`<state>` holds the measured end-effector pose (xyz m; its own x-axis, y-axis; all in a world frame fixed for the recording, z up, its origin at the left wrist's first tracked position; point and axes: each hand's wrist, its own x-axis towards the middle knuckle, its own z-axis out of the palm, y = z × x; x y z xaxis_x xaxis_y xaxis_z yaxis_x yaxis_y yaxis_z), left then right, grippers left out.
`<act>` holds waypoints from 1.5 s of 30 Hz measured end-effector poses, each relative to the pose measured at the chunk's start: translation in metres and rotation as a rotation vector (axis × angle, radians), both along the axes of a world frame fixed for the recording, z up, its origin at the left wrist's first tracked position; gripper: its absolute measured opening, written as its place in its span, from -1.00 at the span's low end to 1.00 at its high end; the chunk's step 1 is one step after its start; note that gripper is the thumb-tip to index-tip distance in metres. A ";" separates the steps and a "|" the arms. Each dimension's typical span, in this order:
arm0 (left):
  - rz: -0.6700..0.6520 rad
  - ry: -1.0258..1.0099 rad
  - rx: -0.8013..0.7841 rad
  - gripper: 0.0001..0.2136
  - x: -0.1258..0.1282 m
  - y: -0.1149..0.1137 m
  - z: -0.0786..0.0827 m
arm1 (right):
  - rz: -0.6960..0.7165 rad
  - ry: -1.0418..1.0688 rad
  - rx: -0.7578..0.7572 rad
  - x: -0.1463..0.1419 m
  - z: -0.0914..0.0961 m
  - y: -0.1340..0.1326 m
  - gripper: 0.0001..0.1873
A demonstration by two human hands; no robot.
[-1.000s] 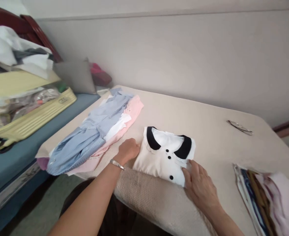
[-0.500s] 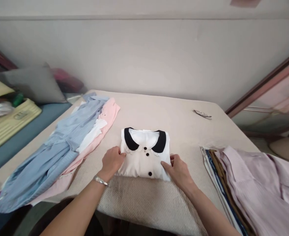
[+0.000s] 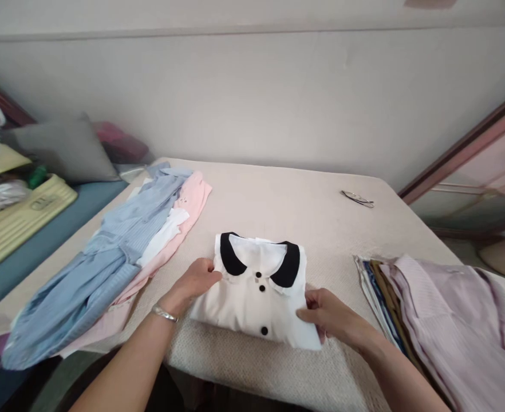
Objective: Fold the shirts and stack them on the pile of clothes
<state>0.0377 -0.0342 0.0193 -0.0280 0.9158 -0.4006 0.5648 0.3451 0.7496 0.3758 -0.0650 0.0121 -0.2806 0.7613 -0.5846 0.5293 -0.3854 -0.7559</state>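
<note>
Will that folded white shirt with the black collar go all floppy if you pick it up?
Probably quite floppy: the white shirt is cloth, and its front edge looks rippled. It might come unfolded if lifted by one side, being folded cloth held between the left hand and right hand. It seems unlikely to roll, since the bundle is flat and wide.

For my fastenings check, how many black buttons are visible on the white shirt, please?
3: the top button by the collar, the middle button just below, the bottom button farther down; more may be hidden.
</note>
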 end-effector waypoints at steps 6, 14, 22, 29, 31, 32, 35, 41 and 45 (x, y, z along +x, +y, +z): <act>0.423 -0.548 -0.094 -0.68 0.016 -0.001 -0.009 | -0.566 0.255 0.014 -0.015 -0.003 0.003 -0.51; 0.318 -0.846 -0.258 -0.58 0.020 0.004 -0.004 | -0.537 0.296 0.203 -0.041 -0.021 0.012 -0.66; 0.146 -0.660 -0.152 -0.43 0.035 -0.013 0.035 | -0.395 -0.425 0.496 -0.037 0.021 0.010 -0.71; -0.014 -0.764 0.047 -0.42 0.156 -0.032 0.085 | -0.394 -0.746 0.722 0.095 0.117 -0.042 -0.76; -0.116 -0.866 0.083 -0.40 0.213 -0.032 0.097 | -0.435 -0.830 0.767 0.151 0.137 -0.055 -0.78; -0.148 -0.905 0.103 -0.41 0.243 -0.032 0.101 | -0.452 -0.881 0.782 0.180 0.146 -0.060 -0.80; -0.197 -0.988 0.123 -0.47 0.327 -0.034 0.103 | -0.472 -1.011 0.766 0.259 0.160 -0.069 -0.80; -0.155 -0.968 0.102 -0.57 0.434 -0.043 0.042 | -0.496 -1.066 0.580 0.352 0.116 -0.065 -0.77; -0.183 -0.713 0.167 -0.58 0.448 -0.040 0.004 | -0.512 -1.024 0.485 0.360 0.064 -0.061 -0.78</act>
<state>0.4858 -0.0738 0.0231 0.3444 0.9311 -0.1201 -0.0394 0.1421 0.9891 0.7361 -0.1257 0.0765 0.5313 0.8471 0.0128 0.8305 -0.5178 -0.2056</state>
